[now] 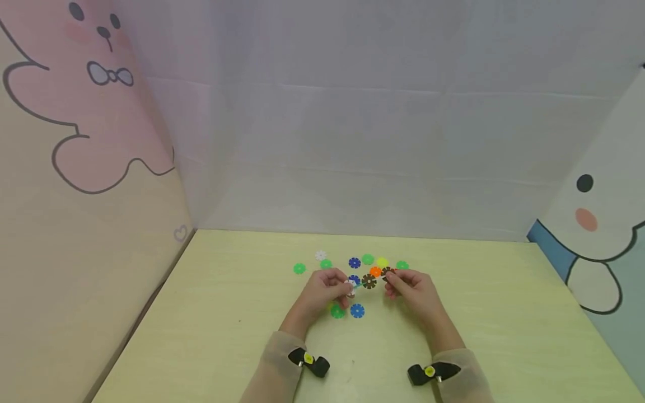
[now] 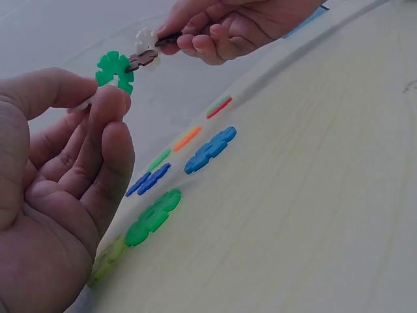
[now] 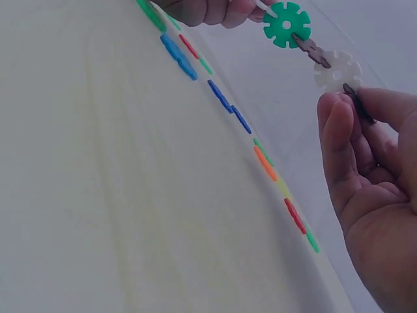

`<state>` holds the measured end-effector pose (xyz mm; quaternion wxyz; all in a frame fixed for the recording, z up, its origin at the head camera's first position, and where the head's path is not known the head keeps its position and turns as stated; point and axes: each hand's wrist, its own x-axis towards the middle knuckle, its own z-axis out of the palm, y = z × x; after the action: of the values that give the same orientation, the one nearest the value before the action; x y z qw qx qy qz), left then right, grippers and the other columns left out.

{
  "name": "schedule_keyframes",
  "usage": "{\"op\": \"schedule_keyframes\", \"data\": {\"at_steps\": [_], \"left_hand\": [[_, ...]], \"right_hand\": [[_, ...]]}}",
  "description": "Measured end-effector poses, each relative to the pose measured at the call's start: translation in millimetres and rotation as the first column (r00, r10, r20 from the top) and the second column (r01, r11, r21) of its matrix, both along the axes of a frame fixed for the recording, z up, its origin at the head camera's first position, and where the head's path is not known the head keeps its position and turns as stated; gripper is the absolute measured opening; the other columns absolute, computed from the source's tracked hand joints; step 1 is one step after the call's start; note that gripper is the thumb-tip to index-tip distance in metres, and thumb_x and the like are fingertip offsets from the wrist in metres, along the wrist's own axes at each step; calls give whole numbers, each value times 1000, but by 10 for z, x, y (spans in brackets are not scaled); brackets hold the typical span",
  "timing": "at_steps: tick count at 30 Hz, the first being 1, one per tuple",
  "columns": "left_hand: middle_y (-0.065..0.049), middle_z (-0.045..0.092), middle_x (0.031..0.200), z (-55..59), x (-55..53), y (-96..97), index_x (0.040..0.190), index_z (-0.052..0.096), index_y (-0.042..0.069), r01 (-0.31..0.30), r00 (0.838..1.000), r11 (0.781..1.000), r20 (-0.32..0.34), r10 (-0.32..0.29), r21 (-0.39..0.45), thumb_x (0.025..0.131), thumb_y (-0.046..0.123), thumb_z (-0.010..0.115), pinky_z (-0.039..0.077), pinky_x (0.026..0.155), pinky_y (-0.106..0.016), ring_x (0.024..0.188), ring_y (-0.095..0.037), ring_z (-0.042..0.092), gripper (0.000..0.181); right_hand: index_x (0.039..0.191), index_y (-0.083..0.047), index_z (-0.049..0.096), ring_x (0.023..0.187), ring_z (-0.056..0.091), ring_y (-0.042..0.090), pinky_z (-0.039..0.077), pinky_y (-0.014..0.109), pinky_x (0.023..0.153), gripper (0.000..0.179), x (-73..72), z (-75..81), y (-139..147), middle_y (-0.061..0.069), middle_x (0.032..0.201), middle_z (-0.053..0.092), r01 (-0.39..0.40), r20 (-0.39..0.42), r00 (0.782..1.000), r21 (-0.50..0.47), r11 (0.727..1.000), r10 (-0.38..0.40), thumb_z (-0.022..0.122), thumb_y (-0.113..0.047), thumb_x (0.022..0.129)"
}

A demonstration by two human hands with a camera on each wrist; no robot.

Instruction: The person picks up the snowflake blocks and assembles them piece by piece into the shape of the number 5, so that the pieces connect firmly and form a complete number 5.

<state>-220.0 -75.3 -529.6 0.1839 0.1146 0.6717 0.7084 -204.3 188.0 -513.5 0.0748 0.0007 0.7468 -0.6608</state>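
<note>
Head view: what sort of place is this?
Probably a makeshift tabletop booth, perhaps for recording handwork or play; the wider room isn't shown. Signs: a creased pale backdrop, cartoon-printed side panels, and a pale table with colourful notched discs.

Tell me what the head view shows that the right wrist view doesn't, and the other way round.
Only the head view shows the pink cartoon animal on the wall, the beige sleeves and a loose white disc beyond the left hand. Only the right wrist view shows the flat faces of a linked green disc and linked white disc; the head view catches those nearly edge-on. Both show the left hand at least partly, the right hand pinching a brown disc, and an orange disc on the table.
</note>
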Motion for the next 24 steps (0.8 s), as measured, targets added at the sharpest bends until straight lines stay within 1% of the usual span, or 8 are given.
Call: {"op": "schedule_keyframes", "data": {"at_steps": [3,6,7,10,12,17,19,24], "left_hand": [[3,69,71,6,6,-9,93,66,6,25,1000,1000,8,-25,-10,92,21,76,47,52,-22,53,-11,52,18],[5,60,66,7,7,-15,91,66,9,28,999,999,19,-28,-23,91,22,78,37,47,-20,50,-9,42,17],[5,58,66,7,8,-17,90,66,10,28,999,999,22,-27,-29,91,22,78,35,46,-20,49,-8,40,17],[3,62,69,11,7,-22,91,66,10,29,999,999,22,-28,-29,92,23,76,36,46,-20,48,-8,41,16],[2,67,71,12,2,-26,92,66,9,28,999,999,15,-28,-23,94,22,74,36,46,-20,47,-8,41,16],[1,73,73,1,-14,-48,93,66,5,7,1000,1000,0,-7,-12,96,20,72,37,44,-19,44,-8,41,16],[0,74,74,4,-13,-54,93,66,4,-11,1000,1000,-4,11,-10,96,20,71,37,44,-19,44,-8,42,17],[0,74,76,17,-17,-47,96,66,4,-48,999,999,-19,48,1,98,20,68,37,44,-20,44,-8,41,16]], "right_hand": [[116,10,66,77,71,12,62,27,74,43,4,30,12,24,99,74,-21,-9,1000,-19,1000,21,68,-29,99],[119,15,62,79,72,11,62,27,77,46,11,62,35,21,100,75,-59,-19,998,-39,997,58,67,-27,99],[120,15,61,80,72,10,62,27,77,47,13,72,45,19,99,75,-70,-24,997,-39,997,69,67,-27,100],[122,14,61,82,71,9,60,26,76,46,12,100,76,11,99,77,-91,-45,995,-15,996,91,66,-26,100],[123,10,63,83,71,9,59,27,75,43,12,118,94,6,100,77,-94,-65,993,30,995,96,66,-26,100],[125,-1,67,85,70,14,58,27,71,39,16,115,152,16,111,74,-65,-76,994,169,983,79,68,-30,99],[123,-4,68,85,70,17,58,27,68,36,10,92,184,20,115,73,-47,-72,995,226,973,65,68,-31,99],[119,-9,70,80,67,18,54,25,60,29,-15,32,248,15,109,76,16,-51,999,347,938,2,68,-29,99]]}}
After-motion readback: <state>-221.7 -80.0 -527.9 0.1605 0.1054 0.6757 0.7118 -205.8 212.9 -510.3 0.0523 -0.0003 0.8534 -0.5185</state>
